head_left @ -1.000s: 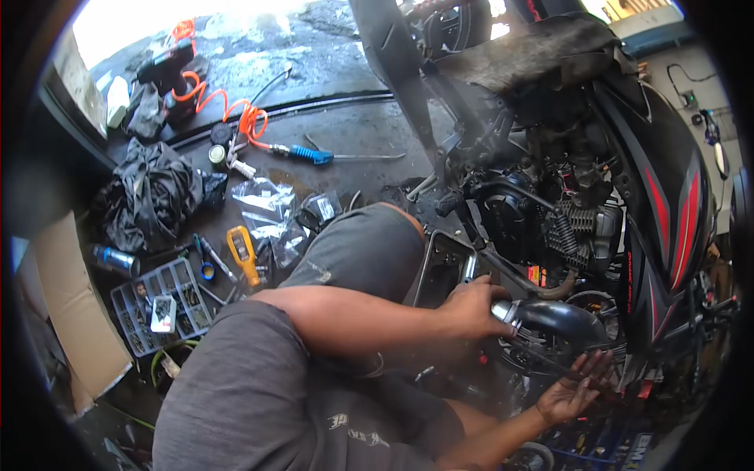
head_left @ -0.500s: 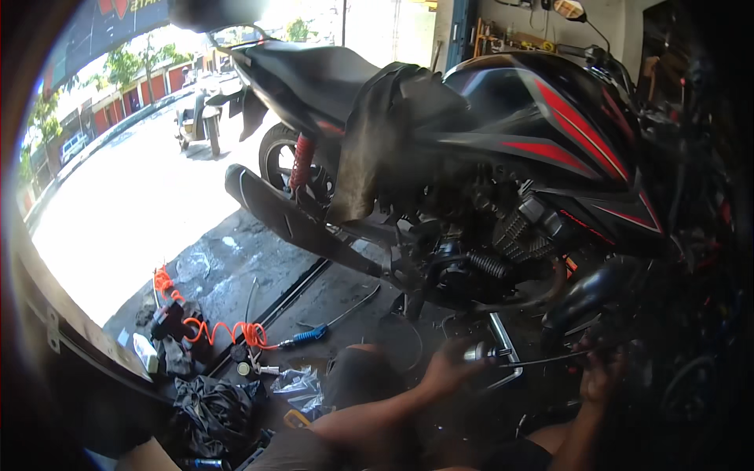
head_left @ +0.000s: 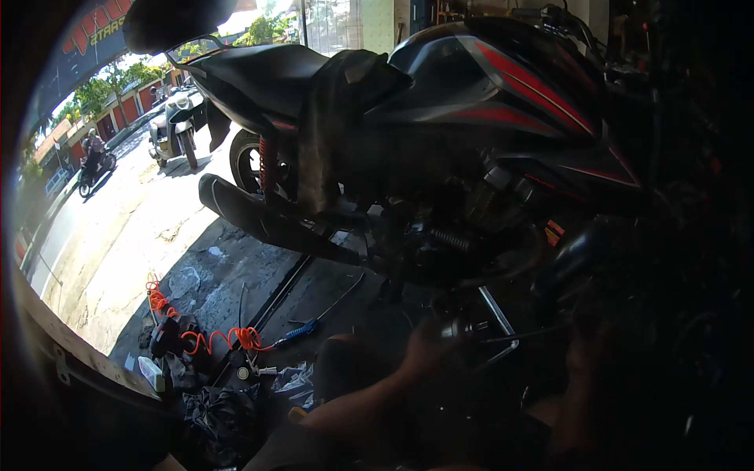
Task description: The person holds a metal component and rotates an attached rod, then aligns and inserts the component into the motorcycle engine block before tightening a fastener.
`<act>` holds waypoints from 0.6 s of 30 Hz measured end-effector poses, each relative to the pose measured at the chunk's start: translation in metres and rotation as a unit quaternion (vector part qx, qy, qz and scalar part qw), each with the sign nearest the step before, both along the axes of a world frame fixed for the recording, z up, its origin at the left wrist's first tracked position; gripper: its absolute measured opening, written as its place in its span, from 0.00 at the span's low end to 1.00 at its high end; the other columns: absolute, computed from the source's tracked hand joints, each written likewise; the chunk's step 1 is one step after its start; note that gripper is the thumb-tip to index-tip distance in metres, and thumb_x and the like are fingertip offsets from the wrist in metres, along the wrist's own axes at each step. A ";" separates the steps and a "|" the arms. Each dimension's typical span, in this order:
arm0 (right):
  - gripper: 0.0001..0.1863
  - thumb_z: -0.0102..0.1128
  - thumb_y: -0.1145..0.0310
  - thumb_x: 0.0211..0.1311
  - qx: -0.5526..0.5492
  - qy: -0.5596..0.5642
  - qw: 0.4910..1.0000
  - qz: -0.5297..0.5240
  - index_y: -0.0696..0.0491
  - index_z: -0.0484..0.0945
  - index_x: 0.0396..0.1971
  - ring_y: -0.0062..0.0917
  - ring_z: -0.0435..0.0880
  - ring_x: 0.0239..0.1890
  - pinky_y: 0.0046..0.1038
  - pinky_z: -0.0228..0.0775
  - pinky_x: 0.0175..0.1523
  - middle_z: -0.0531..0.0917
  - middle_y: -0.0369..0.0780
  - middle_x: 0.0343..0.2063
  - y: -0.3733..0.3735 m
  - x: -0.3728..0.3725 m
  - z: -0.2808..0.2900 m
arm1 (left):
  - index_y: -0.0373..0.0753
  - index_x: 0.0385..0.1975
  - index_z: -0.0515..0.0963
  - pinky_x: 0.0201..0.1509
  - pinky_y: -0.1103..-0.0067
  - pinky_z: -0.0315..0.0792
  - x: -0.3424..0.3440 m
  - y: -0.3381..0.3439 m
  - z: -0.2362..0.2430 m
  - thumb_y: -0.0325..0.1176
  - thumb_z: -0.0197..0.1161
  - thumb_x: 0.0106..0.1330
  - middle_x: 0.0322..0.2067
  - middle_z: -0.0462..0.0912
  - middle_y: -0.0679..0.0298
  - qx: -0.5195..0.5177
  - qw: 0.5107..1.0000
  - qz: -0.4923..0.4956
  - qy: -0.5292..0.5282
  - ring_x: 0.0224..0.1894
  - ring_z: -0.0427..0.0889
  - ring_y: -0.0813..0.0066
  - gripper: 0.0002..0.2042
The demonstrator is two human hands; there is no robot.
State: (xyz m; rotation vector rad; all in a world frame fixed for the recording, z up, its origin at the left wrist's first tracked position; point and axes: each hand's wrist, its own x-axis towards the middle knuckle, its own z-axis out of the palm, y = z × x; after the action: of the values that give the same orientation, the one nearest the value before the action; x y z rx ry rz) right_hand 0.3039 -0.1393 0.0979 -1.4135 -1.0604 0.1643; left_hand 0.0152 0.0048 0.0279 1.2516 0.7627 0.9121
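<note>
In front of the motorcycle's engine, my left hand [head_left: 424, 349] is closed around a short silver metal cylinder [head_left: 453, 329]. From the cylinder a thin dark rod [head_left: 514, 339] runs across to my right hand [head_left: 583, 341]. That hand is in deep shadow, with its fingers at the rod's far end; their grip is hard to make out. Behind both hands stands the black and red motorcycle [head_left: 471, 86], with a dark cloth [head_left: 318, 149] draped over its side. A bent silver metal bar [head_left: 500, 314] lies just beyond the rod.
An orange coiled air hose [head_left: 247, 338] with a blue air gun [head_left: 298, 333] lies on the floor at left. Black plastic [head_left: 220, 416] and clear plastic [head_left: 294, 382] lie nearer me. Outside are a parked scooter [head_left: 174, 133] and a rider on a motorbike [head_left: 96, 161].
The picture is darker, and the motorcycle and both hands appear shifted left. The cylinder and rod stay between my hands. A rider now shows on the road outside.
</note>
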 end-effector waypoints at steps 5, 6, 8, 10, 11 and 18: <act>0.30 0.54 0.77 0.68 0.127 0.188 0.925 0.304 0.56 0.56 0.67 0.46 0.77 0.61 0.48 0.71 0.66 0.74 0.56 0.59 0.039 -0.075 0.062 | 0.27 0.57 0.73 0.58 0.72 0.76 -0.022 0.007 0.009 0.41 0.80 0.52 0.54 0.78 0.51 0.007 0.999 0.029 0.031 0.57 0.79 0.63 0.36; 0.28 0.52 0.79 0.69 0.084 0.148 0.934 0.315 0.56 0.57 0.67 0.47 0.77 0.61 0.49 0.70 0.67 0.76 0.57 0.58 0.034 -0.057 0.051 | 0.26 0.57 0.73 0.58 0.72 0.76 -0.017 0.007 0.006 0.41 0.80 0.52 0.53 0.79 0.51 -0.013 1.000 0.006 0.022 0.56 0.79 0.63 0.36; 0.27 0.52 0.80 0.69 0.010 0.149 0.971 0.189 0.57 0.59 0.65 0.46 0.79 0.59 0.50 0.73 0.64 0.77 0.56 0.55 0.025 -0.054 0.052 | 0.25 0.56 0.73 0.58 0.72 0.76 -0.016 0.006 0.015 0.41 0.80 0.51 0.51 0.80 0.50 -0.027 0.999 -0.014 0.017 0.55 0.80 0.63 0.36; 0.25 0.52 0.80 0.69 -0.043 0.137 0.987 0.073 0.58 0.61 0.64 0.44 0.80 0.57 0.51 0.75 0.62 0.79 0.55 0.52 0.024 -0.051 0.054 | 0.25 0.55 0.74 0.57 0.73 0.75 -0.014 0.002 0.027 0.40 0.80 0.50 0.49 0.82 0.51 -0.035 0.999 -0.026 0.014 0.51 0.82 0.64 0.36; 0.22 0.54 0.81 0.67 0.052 0.140 0.975 0.164 0.58 0.64 0.60 0.43 0.82 0.55 0.46 0.79 0.58 0.81 0.54 0.49 0.027 -0.047 0.050 | 0.25 0.55 0.74 0.57 0.73 0.75 -0.013 0.001 0.030 0.40 0.80 0.50 0.49 0.82 0.51 -0.044 0.998 -0.032 0.015 0.51 0.82 0.64 0.36; 0.18 0.53 0.79 0.69 0.041 0.112 0.965 0.234 0.60 0.65 0.56 0.49 0.79 0.58 0.48 0.80 0.58 0.76 0.59 0.55 0.016 -0.054 0.061 | 0.24 0.53 0.76 0.54 0.76 0.74 -0.011 0.000 0.027 0.43 0.79 0.51 0.46 0.84 0.52 0.004 0.996 -0.059 0.070 0.48 0.83 0.69 0.34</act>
State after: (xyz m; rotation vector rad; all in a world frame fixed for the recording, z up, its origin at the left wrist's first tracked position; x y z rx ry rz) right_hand 0.2497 -0.1230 0.1590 -1.0222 -1.1815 0.6024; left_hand 0.0041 0.0044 0.0553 1.3649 0.7869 0.7379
